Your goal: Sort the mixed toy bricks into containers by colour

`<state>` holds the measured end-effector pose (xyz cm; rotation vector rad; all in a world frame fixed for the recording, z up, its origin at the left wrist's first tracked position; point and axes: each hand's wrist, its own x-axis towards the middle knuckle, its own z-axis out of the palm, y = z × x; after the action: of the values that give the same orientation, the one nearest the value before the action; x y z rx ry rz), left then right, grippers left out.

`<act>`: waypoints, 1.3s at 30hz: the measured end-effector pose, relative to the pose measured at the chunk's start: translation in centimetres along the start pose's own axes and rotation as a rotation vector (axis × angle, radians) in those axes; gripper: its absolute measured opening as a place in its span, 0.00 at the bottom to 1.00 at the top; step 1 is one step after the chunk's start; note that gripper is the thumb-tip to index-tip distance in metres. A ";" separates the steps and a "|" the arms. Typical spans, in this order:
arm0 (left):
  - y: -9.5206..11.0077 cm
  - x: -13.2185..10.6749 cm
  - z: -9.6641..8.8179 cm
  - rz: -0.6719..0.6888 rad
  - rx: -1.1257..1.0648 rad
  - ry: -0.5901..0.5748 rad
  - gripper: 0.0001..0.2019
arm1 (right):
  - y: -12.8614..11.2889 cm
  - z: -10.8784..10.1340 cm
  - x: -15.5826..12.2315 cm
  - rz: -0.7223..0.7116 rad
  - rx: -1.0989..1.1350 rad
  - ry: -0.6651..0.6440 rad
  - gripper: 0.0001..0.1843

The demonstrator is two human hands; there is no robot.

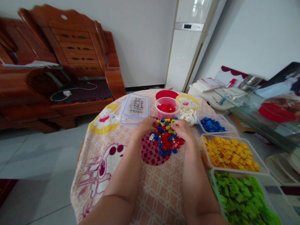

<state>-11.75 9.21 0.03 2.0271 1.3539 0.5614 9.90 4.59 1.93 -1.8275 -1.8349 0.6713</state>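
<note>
A mixed pile of small toy building bricks [167,142], red, blue, yellow, green and white, lies on the cloth in front of me. At its left edge is my left hand [147,126], fingers curled in and closed; anything between the fingertips is hidden. My right hand [182,128] is over the pile's right side, thumb and fingers pinched together close to some green bricks [171,131]. What that pinch holds is too small to make out. Just behind the pile stands a round clear tub [167,115] with red bricks inside.
White bricks [188,116] lie behind my right hand. Down the right side stand clear boxes of blue bricks [212,124], yellow bricks [231,153] and green bricks [243,197]. Clear lids [135,107] rest at back left, and a red lid [167,94] lies behind the tub.
</note>
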 end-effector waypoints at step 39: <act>3.1 1.2 2.2 0.209 -0.714 0.054 0.18 | -0.6 -0.1 -0.3 0.053 0.452 -0.022 0.11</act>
<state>-7.87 8.87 0.65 1.5630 0.7981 1.0280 9.47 4.33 2.37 -1.5742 -1.4957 1.0324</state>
